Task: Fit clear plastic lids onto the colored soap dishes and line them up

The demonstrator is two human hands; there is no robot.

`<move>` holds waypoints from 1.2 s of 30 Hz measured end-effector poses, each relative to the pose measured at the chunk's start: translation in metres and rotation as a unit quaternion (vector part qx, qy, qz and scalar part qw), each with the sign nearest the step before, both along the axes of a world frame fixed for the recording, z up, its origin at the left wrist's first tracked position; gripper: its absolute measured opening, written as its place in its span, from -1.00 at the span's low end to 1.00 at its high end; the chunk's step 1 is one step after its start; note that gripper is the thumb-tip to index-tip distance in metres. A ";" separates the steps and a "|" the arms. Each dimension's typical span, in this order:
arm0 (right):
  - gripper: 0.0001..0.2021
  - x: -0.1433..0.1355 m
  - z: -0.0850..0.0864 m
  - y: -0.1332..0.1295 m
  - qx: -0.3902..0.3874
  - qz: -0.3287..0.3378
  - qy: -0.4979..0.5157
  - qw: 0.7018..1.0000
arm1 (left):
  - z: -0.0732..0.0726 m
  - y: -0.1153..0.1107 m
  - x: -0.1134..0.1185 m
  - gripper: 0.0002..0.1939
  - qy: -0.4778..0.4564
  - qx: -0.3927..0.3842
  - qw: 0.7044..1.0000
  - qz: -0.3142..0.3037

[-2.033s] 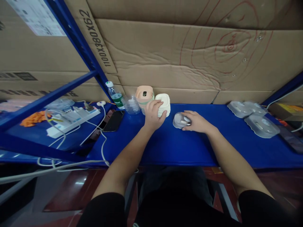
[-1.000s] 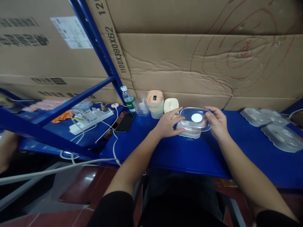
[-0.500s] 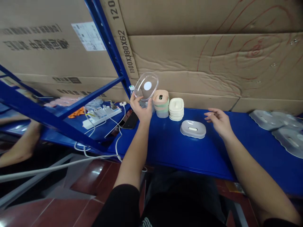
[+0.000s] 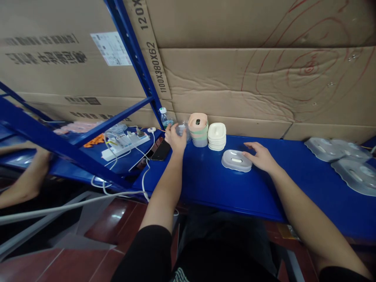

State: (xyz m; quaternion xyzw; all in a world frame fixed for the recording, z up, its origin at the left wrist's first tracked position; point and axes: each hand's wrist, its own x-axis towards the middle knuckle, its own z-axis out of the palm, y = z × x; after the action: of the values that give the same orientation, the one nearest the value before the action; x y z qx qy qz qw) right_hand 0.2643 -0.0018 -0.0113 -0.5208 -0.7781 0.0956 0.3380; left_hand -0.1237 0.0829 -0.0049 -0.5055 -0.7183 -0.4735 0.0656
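My left hand [image 4: 176, 140] is lowered beside a clear plastic lid [image 4: 182, 128] with a white round sticker. The lid lies flat, and the thumb and fingers are spread apart at its near side; whether they still touch it is hard to see. My right hand [image 4: 261, 156] reaches a pale grey oval tray [image 4: 236, 160] with a white strip in its middle. Its thumb tip is at the tray's right rim, the fingers stretched out behind. Between the hands stand a stack of peach, green and grey containers [image 4: 198, 129] and a stack of cream dishes [image 4: 217, 136].
More grey scalloped trays [image 4: 357, 174] lie at the right of the blue table [image 4: 205, 184]. To the left are a bottle [image 4: 164, 116], a phone [image 4: 161, 149], a power strip [image 4: 125, 145] with white cables, and a blue rack post [image 4: 135, 51]. Another person's arm [image 4: 26, 172] shows far left.
My left hand has come down, and the clear lid it held up tilted now lies low beside the container stack. My right hand has moved left to the grey tray's rim.
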 end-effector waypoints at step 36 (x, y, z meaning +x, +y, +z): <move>-0.47 -0.003 -0.008 0.001 -0.031 0.059 -0.090 0.994 | -0.012 0.006 -0.084 -0.24 0.002 -0.343 0.938 0.055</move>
State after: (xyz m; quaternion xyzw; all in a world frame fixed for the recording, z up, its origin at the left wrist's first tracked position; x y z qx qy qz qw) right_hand 0.2613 -0.0010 -0.0197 -0.4909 -0.8312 0.0918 0.2443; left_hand -0.2077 0.0888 -0.0170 -0.4580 -0.8637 -0.1925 -0.0843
